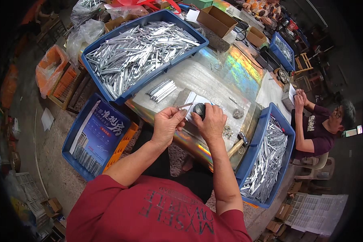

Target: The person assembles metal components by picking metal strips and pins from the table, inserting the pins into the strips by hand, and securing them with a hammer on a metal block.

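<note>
Between the thumb and fingers of my left hand (168,124) is a thin metal strip (185,105), pinched near its end. My right hand (212,122) is closed around a small dark round object (199,108), whose exact kind I cannot make out. Both hands meet over a grey block (182,97) with white paper (196,99) on top. Left of the block lies a neat row of silver metal strips (162,91). A small pile of metal bits (228,131) and a shiny rounded lump (238,113) sit to the right of my right hand.
Blue bins of metal pieces stand far left (205,42), right (291,155) and far right (293,67). A hammer (242,138) rests beside the right bin. Another blue bin (77,163) holds a printed sheet. At right a seated person (318,133) works at a block.
</note>
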`<state>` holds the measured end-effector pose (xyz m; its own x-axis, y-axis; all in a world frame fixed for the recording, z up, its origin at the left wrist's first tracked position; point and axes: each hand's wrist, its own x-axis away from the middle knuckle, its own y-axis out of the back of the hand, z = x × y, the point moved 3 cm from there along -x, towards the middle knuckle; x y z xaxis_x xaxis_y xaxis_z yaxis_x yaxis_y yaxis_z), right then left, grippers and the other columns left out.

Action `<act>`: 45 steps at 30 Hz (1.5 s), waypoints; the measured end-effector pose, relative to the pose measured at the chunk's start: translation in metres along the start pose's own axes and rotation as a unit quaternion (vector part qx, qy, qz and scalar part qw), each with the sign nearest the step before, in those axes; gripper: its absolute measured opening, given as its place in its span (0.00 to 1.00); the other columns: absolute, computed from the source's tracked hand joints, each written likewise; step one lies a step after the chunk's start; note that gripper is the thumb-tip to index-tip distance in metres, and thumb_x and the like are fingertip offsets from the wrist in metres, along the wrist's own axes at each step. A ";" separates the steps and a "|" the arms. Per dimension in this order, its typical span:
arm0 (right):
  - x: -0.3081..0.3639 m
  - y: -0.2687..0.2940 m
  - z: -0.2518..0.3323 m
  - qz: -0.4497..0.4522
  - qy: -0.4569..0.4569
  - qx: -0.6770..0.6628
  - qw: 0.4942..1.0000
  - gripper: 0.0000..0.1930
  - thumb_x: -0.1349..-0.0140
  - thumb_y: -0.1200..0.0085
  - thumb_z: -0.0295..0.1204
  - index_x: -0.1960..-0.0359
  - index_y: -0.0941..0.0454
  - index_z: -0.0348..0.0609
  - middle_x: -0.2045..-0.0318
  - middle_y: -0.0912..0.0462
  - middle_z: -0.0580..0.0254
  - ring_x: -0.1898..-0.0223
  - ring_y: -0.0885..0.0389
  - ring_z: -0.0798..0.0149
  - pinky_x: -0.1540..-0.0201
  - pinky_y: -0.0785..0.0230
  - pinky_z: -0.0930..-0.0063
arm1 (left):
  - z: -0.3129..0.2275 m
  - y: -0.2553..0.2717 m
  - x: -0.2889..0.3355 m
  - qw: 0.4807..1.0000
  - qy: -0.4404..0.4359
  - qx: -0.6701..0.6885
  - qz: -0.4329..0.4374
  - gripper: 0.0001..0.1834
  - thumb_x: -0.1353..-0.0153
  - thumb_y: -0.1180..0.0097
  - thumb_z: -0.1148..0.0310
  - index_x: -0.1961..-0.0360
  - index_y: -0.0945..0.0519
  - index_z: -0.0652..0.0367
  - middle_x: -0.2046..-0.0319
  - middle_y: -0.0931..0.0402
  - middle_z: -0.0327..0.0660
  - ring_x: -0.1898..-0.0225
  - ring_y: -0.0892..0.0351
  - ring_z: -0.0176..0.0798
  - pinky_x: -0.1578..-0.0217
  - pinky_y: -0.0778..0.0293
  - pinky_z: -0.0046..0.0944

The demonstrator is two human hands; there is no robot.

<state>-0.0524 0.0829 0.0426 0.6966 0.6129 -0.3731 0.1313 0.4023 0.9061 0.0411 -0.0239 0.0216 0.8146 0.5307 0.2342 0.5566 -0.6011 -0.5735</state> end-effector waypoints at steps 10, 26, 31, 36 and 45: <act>-0.006 0.014 -0.015 0.114 0.078 -0.061 0.989 0.21 0.61 0.45 0.32 0.61 0.31 0.44 0.66 0.30 0.59 0.62 0.34 0.57 0.63 0.44 0.64 | 0.005 0.001 0.002 0.994 -0.020 -0.088 0.068 0.07 0.48 0.48 0.68 0.75 0.27 0.62 0.80 0.27 0.35 0.81 0.32 0.23 0.83 0.37 0.20; 0.025 0.042 0.010 0.060 0.127 -0.288 0.947 0.23 0.62 0.43 0.26 0.58 0.29 0.42 0.66 0.28 0.57 0.65 0.32 0.59 0.61 0.39 0.70 | 0.018 0.001 0.008 0.970 -0.048 -0.200 0.130 0.05 0.47 0.50 0.71 0.74 0.28 0.62 0.80 0.29 0.33 0.79 0.33 0.21 0.79 0.37 0.20; 0.042 0.032 0.019 -0.035 0.099 -0.337 0.936 0.14 0.57 0.45 0.25 0.66 0.27 0.39 0.77 0.27 0.59 0.75 0.30 0.60 0.72 0.38 0.73 | 0.012 -0.011 0.018 0.928 -0.108 -0.320 0.157 0.05 0.48 0.50 0.74 0.71 0.28 0.65 0.80 0.29 0.33 0.78 0.31 0.24 0.77 0.35 0.25; 0.049 0.039 0.025 -0.150 0.135 -0.291 0.935 0.07 0.55 0.46 0.24 0.72 0.27 0.38 0.80 0.27 0.60 0.80 0.32 0.60 0.77 0.39 0.72 | 0.006 -0.018 0.025 0.847 -0.251 -0.435 0.176 0.04 0.52 0.50 0.76 0.74 0.28 0.64 0.78 0.28 0.44 0.76 0.27 0.40 0.76 0.33 0.33; 0.072 0.024 0.018 -0.102 -0.226 -0.583 0.774 0.11 0.44 0.54 0.32 0.76 0.28 0.35 0.85 0.34 0.73 0.81 0.40 0.80 0.80 0.47 0.85 | 0.005 -0.016 0.033 0.753 -0.404 -0.471 0.220 0.06 0.58 0.46 0.77 0.78 0.30 0.61 0.82 0.32 0.42 0.78 0.31 0.45 0.78 0.35 0.38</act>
<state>0.0132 0.1244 0.0410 0.9552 0.2617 -0.1385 -0.2715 0.9607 -0.0577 0.0583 0.0062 0.0350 0.7999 0.1184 -0.5884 0.4420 -0.7795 0.4440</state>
